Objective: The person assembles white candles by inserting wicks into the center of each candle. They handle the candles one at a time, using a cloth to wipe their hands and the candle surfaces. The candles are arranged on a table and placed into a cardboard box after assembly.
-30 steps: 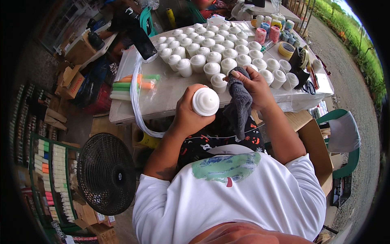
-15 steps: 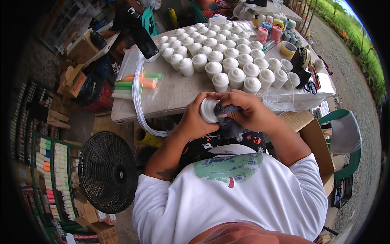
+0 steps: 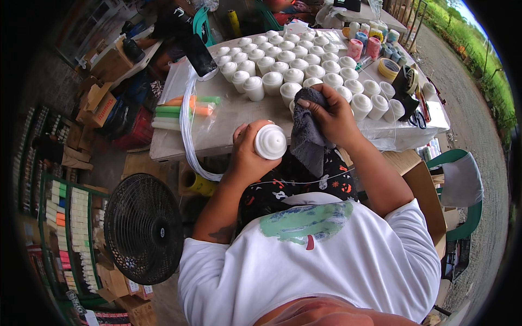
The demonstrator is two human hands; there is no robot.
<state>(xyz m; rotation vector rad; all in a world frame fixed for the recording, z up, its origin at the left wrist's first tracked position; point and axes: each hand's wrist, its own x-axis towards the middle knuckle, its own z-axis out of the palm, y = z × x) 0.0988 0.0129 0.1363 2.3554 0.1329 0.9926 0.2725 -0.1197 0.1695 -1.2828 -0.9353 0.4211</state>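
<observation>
My left hand (image 3: 248,154) is closed around a white candle (image 3: 270,142) with a stepped, rounded top, held above my lap at the table's front edge. My right hand (image 3: 329,115) pinches a dark grey cloth (image 3: 310,138), which hangs down beside the candle, apart from it. Beyond my hands, several rows of similar white candles (image 3: 253,88) stand upright on the table (image 3: 228,120). My right hand and the cloth hide part of the front row.
Left on the table lie a bundle of white wick strands (image 3: 186,117) and green and orange sticks (image 3: 187,110). Yellow tape (image 3: 387,68) and coloured candles (image 3: 355,49) stand at the right. A black fan (image 3: 144,228) is at my left, an open carton (image 3: 418,185) at my right.
My right hand has drawn the cloth off the candle and moved up and to the right. My left hand has lowered slightly left, the candle's top now showing fully.
</observation>
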